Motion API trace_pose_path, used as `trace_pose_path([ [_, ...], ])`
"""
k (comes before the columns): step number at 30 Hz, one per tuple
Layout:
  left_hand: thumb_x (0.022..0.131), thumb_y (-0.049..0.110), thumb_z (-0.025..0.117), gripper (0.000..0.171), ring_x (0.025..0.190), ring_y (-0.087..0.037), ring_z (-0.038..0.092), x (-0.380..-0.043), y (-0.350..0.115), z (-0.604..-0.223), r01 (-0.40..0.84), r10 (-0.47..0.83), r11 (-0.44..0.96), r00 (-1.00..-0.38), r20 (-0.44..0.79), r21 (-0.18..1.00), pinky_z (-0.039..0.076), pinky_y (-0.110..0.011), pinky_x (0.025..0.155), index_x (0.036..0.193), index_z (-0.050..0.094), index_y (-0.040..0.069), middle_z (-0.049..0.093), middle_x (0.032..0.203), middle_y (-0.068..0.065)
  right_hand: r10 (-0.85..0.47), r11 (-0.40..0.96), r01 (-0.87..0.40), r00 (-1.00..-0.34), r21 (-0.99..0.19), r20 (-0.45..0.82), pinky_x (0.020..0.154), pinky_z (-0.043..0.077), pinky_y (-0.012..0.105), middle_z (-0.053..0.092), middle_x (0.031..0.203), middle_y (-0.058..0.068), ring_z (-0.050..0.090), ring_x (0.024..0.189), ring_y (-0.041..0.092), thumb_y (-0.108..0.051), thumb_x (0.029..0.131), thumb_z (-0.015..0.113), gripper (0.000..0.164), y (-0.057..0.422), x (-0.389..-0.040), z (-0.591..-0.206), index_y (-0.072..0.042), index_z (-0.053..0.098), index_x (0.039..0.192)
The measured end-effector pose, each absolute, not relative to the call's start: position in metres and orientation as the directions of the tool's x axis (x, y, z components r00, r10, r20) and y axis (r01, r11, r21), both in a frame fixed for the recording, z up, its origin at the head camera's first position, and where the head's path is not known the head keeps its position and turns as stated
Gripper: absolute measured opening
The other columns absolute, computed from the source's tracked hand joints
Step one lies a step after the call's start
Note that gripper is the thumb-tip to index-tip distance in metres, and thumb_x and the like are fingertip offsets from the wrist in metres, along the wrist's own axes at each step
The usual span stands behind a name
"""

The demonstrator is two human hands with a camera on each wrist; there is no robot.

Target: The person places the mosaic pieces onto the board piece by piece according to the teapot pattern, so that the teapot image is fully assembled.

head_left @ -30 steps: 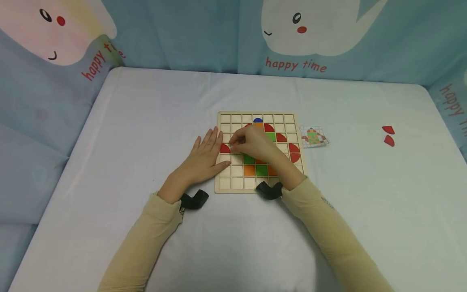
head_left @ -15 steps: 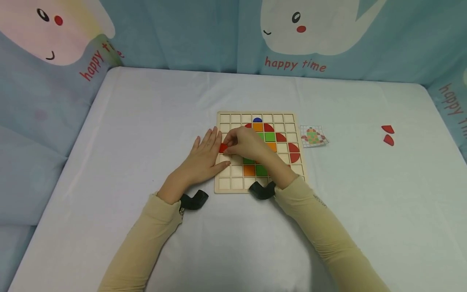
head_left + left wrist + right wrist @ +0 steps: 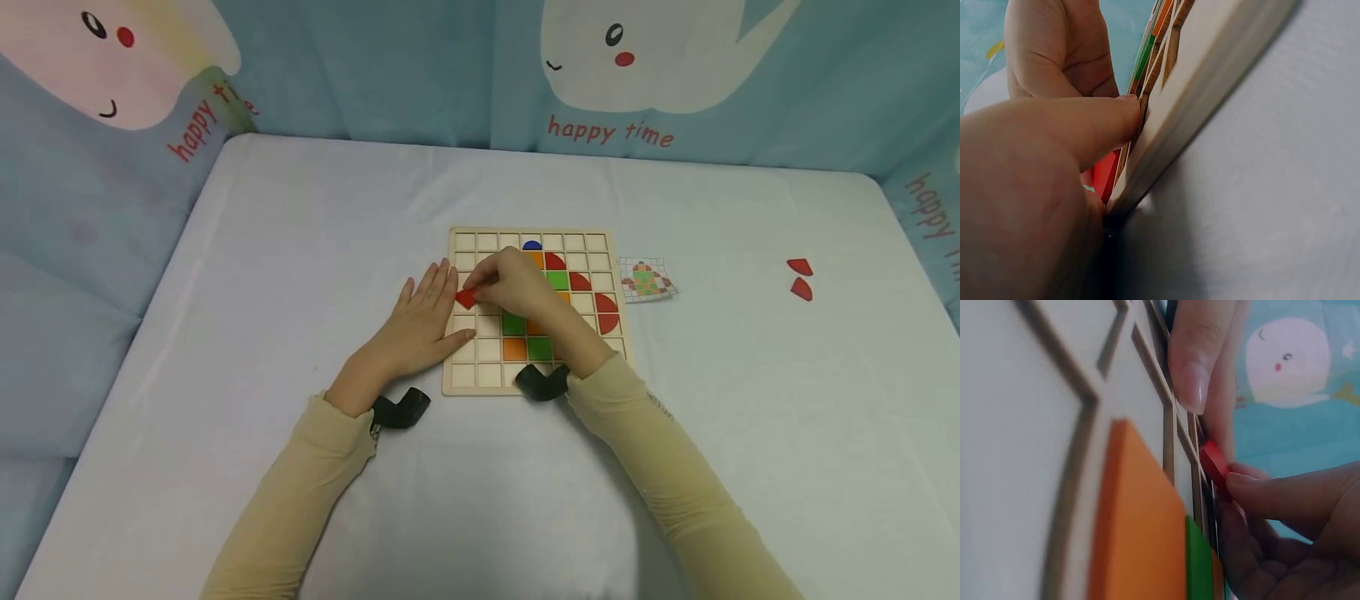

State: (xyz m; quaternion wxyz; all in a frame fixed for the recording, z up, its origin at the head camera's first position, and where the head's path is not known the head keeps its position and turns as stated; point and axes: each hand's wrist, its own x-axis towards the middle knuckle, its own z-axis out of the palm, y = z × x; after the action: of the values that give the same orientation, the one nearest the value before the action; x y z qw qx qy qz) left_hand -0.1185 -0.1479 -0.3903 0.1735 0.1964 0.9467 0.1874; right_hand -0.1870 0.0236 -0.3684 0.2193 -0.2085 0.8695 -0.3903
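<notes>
A wooden grid board (image 3: 467, 377) lies on the table, its middle cells holding orange, green and red tiles and a blue half-round tile (image 3: 532, 245) at the top. My right hand (image 3: 517, 287) pinches a red tile (image 3: 466, 298) between thumb and fingers over the left column of cells. In the right wrist view that red tile (image 3: 1214, 464) stands tilted at the board's surface. Flat with spread fingers, my left hand (image 3: 412, 329) rests along the board's left edge, its thumb (image 3: 1107, 122) on the frame. The right hand and forearm hide several middle cells.
A small printed pattern card (image 3: 647, 280) lies right of the board. Farther right are two loose red tiles, an upper one (image 3: 799, 267) and a lower one (image 3: 802, 289). A black device (image 3: 402, 408) sits at the left wrist, another black device (image 3: 542, 383) at the right.
My right hand moved left to the red tile lying in the left column, took hold of it, and now holds it turned and tilted. The left hand has stayed in place.
</notes>
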Motion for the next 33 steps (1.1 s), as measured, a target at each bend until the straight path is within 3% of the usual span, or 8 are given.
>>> trace_pose_path([
  [10, 0.099, 0.047, 0.038, 0.080, 0.142, -0.026, -0.015, -0.119, -0.147, -0.389, 0.316, 0.444, 0.854, -0.857, -0.262, 0.414, -0.007, -0.049, 0.111, 0.149, -0.002, -0.002, -0.013, 0.155, -0.015, -0.651, 0.605, -0.367, -0.738, -0.707, -0.175, 0.087, 0.046, 0.033, 0.068, 0.096, 0.008, 0.061, 0.096, 0.021, 0.002, 0.087, 0.064, 0.012, 0.020, -0.194, -0.366, -0.002, 0.075, 0.088],
  [18, 0.099, 0.047, 0.039, 0.081, 0.142, -0.026, -0.015, -0.120, -0.147, -0.389, 0.315, 0.445, 0.852, -0.856, -0.263, 0.417, -0.007, -0.049, 0.111, 0.149, -0.001, -0.002, -0.013, 0.155, -0.015, -0.658, 0.588, -0.351, -0.731, -0.729, -0.179, 0.086, 0.046, 0.031, 0.068, 0.095, 0.006, 0.060, 0.093, 0.019, 0.001, 0.086, 0.065, 0.011, 0.022, -0.194, -0.368, -0.003, 0.074, 0.089],
  [24, 0.098, 0.047, 0.040, 0.080, 0.142, -0.026, -0.015, -0.122, -0.143, -0.392, 0.323, 0.451, 0.848, -0.856, -0.253, 0.420, -0.007, -0.050, 0.111, 0.150, -0.001, 0.001, -0.013, 0.155, -0.016, -0.602, 0.532, -0.236, -0.780, -0.813, -0.168, 0.085, 0.049, 0.031, 0.069, 0.098, 0.007, 0.062, 0.091, 0.019, -0.006, 0.088, 0.066, 0.015, 0.052, -0.190, -0.362, -0.001, 0.070, 0.102],
  [33, 0.097, 0.044, 0.043, 0.081, 0.142, -0.029, -0.013, -0.120, -0.144, -0.394, 0.323, 0.440, 0.856, -0.866, -0.239, 0.403, -0.007, -0.051, 0.111, 0.151, 0.001, 0.002, -0.011, 0.156, -0.017, -0.389, 0.506, -0.035, -0.901, -0.862, -0.191, 0.075, 0.047, 0.027, 0.066, 0.101, 0.012, 0.058, 0.085, 0.020, -0.014, 0.089, 0.067, 0.022, 0.138, -0.181, -0.357, 0.002, 0.069, 0.104],
])
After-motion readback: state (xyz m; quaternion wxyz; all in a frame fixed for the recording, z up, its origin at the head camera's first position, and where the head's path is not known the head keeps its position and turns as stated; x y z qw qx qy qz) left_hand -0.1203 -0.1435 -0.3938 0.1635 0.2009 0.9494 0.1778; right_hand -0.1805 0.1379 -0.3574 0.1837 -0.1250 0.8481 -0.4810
